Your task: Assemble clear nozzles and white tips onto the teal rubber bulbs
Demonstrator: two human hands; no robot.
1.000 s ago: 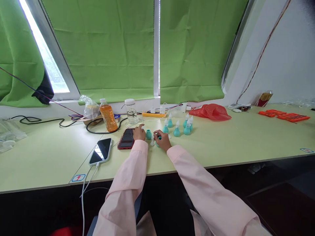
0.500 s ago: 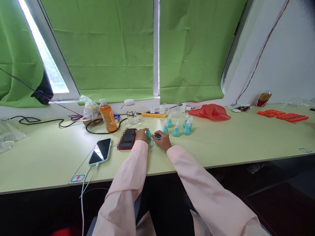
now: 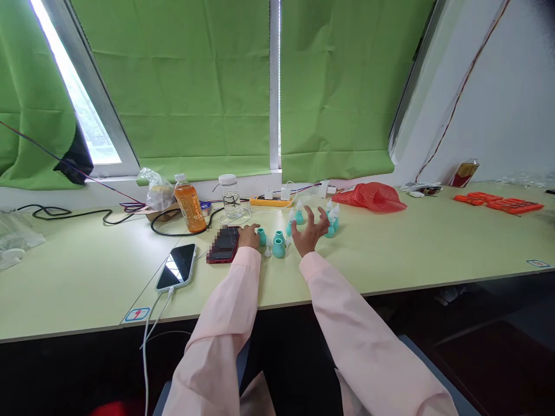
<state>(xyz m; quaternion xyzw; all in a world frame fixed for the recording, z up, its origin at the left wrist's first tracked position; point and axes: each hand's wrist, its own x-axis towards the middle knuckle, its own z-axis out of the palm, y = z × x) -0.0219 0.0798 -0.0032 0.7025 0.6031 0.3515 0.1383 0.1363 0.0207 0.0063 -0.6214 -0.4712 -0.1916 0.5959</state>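
Okay, three open-necked, turquoise, bulb-shaped bottles (image 3: 278, 248) stand upright in a cluster between the hands, small white pointed nozzles (image 3: 267, 252) beside them; more turquoise bulbs with white tips fitted (image 3: 299, 216) stand behind and to the right. Left hand (image 3: 249, 237) has fingers curled at the leftmost open bottle, next to a dark phone in a red case (image 3: 224, 245); can't tell if it's gripping. Right hand (image 3: 310, 230) is open, fingers spread and bent, nothing visible in it, in front of the tipped bulbs.

Bottles look light, probably soft and squeezable, smooth, easily toppled, not fragile; best held round the belly, lightly. Nozzles look tiny, stiffer; pinch at the base.

Text: orange-drink plastic bottle (image 3: 189, 208) has a printed label, unreadable. Blue-bordered white table sticker (image 3: 137, 314) carries a red mark, arrow or numeral unclear.
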